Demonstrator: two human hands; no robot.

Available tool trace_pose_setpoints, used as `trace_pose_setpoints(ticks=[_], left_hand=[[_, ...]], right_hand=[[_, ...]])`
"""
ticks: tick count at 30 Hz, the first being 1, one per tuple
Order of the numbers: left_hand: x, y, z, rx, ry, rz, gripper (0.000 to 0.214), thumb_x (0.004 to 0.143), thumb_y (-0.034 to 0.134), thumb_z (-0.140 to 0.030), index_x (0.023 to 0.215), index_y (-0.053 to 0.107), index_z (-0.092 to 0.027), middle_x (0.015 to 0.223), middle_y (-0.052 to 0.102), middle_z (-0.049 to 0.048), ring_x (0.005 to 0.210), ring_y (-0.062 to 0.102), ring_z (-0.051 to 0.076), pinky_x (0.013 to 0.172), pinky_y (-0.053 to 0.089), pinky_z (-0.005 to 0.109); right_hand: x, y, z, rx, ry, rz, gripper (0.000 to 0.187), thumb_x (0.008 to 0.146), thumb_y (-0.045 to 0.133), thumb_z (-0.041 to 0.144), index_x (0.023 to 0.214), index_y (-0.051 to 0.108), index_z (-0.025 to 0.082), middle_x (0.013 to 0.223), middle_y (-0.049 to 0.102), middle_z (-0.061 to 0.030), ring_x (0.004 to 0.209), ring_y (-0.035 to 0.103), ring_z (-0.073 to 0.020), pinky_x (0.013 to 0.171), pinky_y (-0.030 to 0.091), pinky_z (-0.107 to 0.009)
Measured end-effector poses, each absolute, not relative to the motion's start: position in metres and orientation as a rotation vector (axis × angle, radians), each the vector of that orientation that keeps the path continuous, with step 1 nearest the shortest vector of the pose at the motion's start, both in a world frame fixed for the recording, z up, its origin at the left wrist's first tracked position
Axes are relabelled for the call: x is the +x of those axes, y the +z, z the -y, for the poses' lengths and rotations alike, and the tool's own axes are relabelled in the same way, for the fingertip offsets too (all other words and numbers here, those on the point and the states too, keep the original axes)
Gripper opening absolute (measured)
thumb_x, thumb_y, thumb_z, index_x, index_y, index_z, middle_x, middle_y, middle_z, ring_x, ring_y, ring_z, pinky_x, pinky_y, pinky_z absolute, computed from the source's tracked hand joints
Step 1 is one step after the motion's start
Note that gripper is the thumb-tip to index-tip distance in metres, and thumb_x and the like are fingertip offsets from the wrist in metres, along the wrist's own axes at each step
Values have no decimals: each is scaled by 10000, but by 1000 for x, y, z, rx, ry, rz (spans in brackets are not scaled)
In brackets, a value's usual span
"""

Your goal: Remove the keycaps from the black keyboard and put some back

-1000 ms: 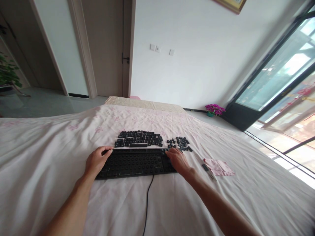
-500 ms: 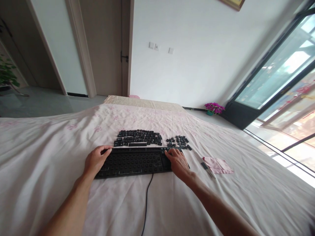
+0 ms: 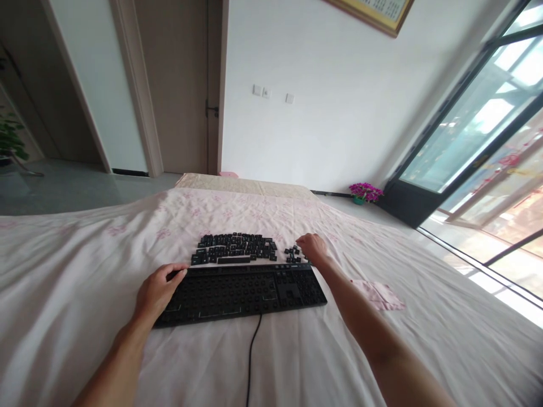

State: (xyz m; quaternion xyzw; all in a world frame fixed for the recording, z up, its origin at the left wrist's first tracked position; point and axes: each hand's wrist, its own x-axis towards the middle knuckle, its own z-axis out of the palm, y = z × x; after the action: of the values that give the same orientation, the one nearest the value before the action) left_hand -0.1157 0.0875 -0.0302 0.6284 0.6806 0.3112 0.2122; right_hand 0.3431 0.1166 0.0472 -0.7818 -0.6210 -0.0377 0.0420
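Observation:
A black keyboard (image 3: pixel 237 291) with its keycaps off lies flat on the bedsheet, bare key posts showing. At its upper left corner, my left hand (image 3: pixel 159 285) grips the edge between thumb and fingers. Beyond the keyboard's top edge sits a large group of loose black keycaps (image 3: pixel 237 246), with a long space bar (image 3: pixel 234 260) at the near side. My right hand (image 3: pixel 313 247) is over a smaller keycap cluster (image 3: pixel 292 254) to the right and covers part of it. Its fingers are bent close together; whatever is between them is hidden.
A cable (image 3: pixel 251 356) runs from the keyboard toward me. On the right lies a pink cloth (image 3: pixel 382 295), partly behind my right forearm. The pale sheet (image 3: pixel 203 362) has folds all over. Potted purple flowers (image 3: pixel 365 192) stand on the floor near the glass door.
My right hand has left the keyboard's right part and moved up to the small keycap cluster. My left hand keeps its grip on the left corner. The view has tilted up slightly.

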Motion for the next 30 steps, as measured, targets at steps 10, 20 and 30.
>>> trace_pose_setpoints(ticks=[10, 20, 30], left_hand=[[-116, -30, -88, 1743, 873, -1885, 323, 798, 541, -489, 992, 720, -302, 1043, 737, -16, 921, 671, 212, 771, 483, 262], [-114, -29, -88, 1718, 843, -1888, 331, 807, 530, -488, 1011, 709, -299, 1054, 727, -20, 944, 657, 203, 795, 460, 257], [-116, -31, -89, 1727, 840, -1894, 324, 809, 533, -489, 1014, 705, -308, 1062, 723, -24, 955, 653, 206, 787, 459, 261]], right_hand=[[338, 37, -155, -2592, -97, 1949, 265, 754, 621, 221, 971, 762, 163, 1049, 712, -179, 1042, 616, -266, 840, 417, -327], [337, 31, -163, -2628, -60, 2021, 274, 782, 609, 164, 1022, 737, 130, 1108, 688, -197, 1035, 637, -267, 812, 449, -312], [331, 55, -143, -2430, -67, 2090, 256, 839, 597, 267, 1047, 741, 228, 1066, 711, -98, 1068, 599, -250, 809, 418, -287]])
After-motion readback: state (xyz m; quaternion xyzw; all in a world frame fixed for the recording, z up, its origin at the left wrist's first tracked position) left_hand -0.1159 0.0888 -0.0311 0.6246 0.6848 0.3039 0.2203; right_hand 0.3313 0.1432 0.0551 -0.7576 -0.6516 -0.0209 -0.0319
